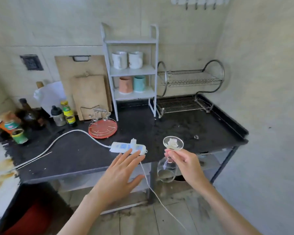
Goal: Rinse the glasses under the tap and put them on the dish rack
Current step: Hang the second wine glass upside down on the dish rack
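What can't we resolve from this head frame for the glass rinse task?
- Tap and sink: not in the head view, outside the frame.
- Wine glass bowl: wet or dry is unreadable; clear glass, partly behind the right hand.
- Bottle labels, far left: too small and blurred.
- Dish rack upper tier: thin wires blur; small contents can't be ruled out.
- Left hand: open, whether it touches the power strip is unclear.

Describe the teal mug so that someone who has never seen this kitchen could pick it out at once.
Find the narrow white shelf unit standing on the black counter, between the wooden cutting boards and the wire dish rack. On its lowest shelf stand two mugs side by side; the teal mug is the right one, beside the pink mug. The two mugs above are white.
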Motion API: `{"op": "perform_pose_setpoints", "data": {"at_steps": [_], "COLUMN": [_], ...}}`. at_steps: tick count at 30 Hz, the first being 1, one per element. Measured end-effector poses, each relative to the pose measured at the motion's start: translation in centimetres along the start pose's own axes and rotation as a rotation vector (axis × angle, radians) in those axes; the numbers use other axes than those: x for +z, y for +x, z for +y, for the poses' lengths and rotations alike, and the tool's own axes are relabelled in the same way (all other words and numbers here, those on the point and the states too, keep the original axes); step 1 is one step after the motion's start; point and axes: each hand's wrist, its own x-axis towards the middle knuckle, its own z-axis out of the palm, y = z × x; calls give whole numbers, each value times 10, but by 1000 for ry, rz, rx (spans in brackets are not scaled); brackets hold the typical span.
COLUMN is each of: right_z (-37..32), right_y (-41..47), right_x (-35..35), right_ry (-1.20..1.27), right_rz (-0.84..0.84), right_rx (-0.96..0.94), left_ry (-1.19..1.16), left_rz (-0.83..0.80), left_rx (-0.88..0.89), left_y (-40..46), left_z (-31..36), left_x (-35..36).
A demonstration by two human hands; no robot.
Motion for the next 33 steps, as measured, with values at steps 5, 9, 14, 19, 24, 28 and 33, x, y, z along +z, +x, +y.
{"op": "perform_pose_setpoints", "data": {"at_steps": [5,9,14,19,24,28,33], "right_z": [12,19,22,27,41,59,83], "right_y": [65,141,240,336,437,517,597], "right_x": [-70,-112,-163,-203,-225,-229,-226], "right_ry": [-5,-23,-133,-216,-217,-193,-225], "right_rz": [128,161,123,149,111,39,-14], "right_rx": [21,2,-49,-105,-167,-188,-184], "left_ry": [-84,-33,-41,30,109,131,206], "left_rz": [35,62,124,105,117,96,42], "left_rx": [165,195,188,135,21,-106,-133], "left_y": [111,209,327,421,492,534,570], "left_z": [22,19,16,11,-2,-12,-10], "left_x": [4,3,-7,-9,1,17,37]}}
